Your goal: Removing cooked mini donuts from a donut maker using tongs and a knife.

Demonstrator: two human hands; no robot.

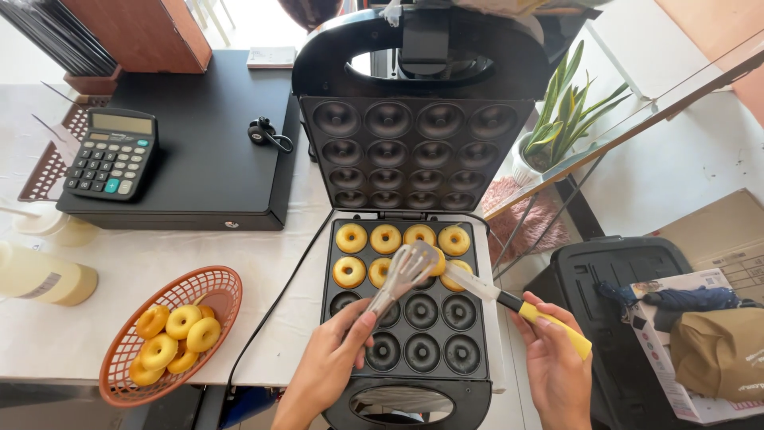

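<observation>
An open black mini donut maker (406, 374) stands in front of me, lid (414, 151) up. Several golden mini donuts (386, 238) fill its two far rows; the near moulds are empty. My left hand (330, 362) grips metal tongs (398, 279) whose tips reach the second row. My right hand (553, 366) holds a yellow-handled spatula (509, 301), its blade under a donut (455, 275) at the right of that row. An orange plastic basket (219, 291) at the left holds several finished donuts (179, 334).
A black cash drawer (207, 151) with a calculator (111, 153) sits at the back left. A pale squeeze bottle (44, 279) lies at the left edge. A potted plant (557, 119) and a black bin (613, 271) with boxes stand to the right. A black cord (274, 302) crosses the white table.
</observation>
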